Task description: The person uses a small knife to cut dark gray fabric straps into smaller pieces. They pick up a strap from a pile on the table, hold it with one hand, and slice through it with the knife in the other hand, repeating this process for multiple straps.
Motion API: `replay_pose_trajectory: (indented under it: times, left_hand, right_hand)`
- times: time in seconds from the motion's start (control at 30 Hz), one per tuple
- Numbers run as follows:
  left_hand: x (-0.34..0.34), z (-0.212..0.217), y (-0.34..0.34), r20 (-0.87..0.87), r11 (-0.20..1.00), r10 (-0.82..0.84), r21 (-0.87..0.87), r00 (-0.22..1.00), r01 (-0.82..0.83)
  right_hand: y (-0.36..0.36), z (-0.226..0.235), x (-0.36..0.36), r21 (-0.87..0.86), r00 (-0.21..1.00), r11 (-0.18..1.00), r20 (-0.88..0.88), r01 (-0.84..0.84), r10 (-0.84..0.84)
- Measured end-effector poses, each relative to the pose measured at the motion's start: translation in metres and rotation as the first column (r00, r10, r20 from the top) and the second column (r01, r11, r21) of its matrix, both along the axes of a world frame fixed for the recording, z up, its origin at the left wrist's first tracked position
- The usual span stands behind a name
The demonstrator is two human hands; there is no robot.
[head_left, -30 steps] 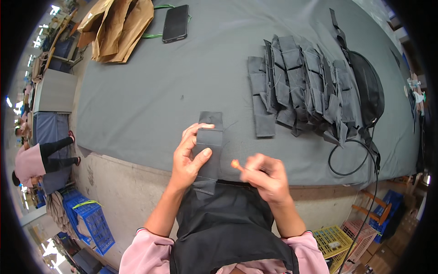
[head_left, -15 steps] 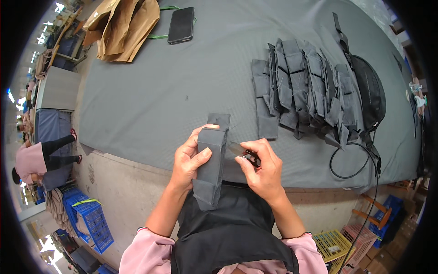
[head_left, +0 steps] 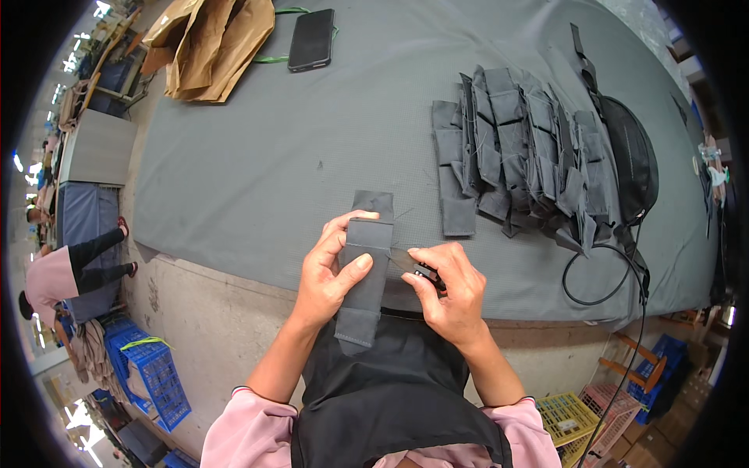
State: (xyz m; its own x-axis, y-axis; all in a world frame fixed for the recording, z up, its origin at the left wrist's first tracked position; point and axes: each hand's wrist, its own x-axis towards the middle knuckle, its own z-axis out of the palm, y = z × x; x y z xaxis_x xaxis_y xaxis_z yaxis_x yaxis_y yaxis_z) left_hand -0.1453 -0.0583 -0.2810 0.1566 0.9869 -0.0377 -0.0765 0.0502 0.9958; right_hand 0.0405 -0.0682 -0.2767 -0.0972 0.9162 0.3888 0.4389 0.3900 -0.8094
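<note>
The left hand (head_left: pixel 331 269) grips a folded grey fabric strip (head_left: pixel 365 273) at the near edge of the grey-covered table (head_left: pixel 257 171); its fingers curl around the strip's left edge and the thumb presses flat across the front. The strip hangs lengthwise toward the person, its lower end over the black apron (head_left: pixel 390 382). At 3 o'clock from the strip, just beside it, the right hand (head_left: pixel 449 292) closes its fingers together, pinching a small black tool (head_left: pixel 427 272) whose tip points at the strip's right edge; whether it touches cannot be told.

At 1 o'clock from the hands, well apart, lies a pile of matching grey fabric pieces (head_left: pixel 519 156) overlapped in a row, and just beyond it at 3 o'clock a black bag (head_left: pixel 630 156) with a black cord (head_left: pixel 605 273) looping toward the table's edge. At 11 o'clock, far across the table, sit a black phone (head_left: pixel 310 39) and crumpled brown paper bags (head_left: pixel 211 43). Blue crates (head_left: pixel 152 370) stand on the floor at 8 o'clock.
</note>
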Motion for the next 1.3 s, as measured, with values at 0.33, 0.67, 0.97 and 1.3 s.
replay_pose_trajectory:
  times: [0.33,0.67,0.97,1.3]
  left_hand:
    - [0.000,0.003,0.001,-0.044,1.000,-0.009,-0.004,0.999,0.009]
    - [0.006,-0.008,0.027,-0.026,0.942,0.184,-0.280,0.983,-0.184]
    - [0.004,-0.014,0.018,-0.173,0.967,0.245,-0.030,0.954,-0.254]
    - [0.002,0.012,-0.014,-0.254,0.993,-0.051,-0.114,0.966,0.022]
  right_hand:
    - [-0.001,0.002,0.000,0.018,0.997,0.999,0.068,0.036,-0.037]
    - [-0.029,0.024,0.006,-0.327,0.972,0.922,-0.176,-0.209,0.158]
    - [-0.014,0.002,0.000,-0.271,0.984,0.954,-0.157,-0.127,0.087]
    - [0.012,0.004,-0.001,-0.694,0.780,0.524,-0.620,-0.493,-0.087]
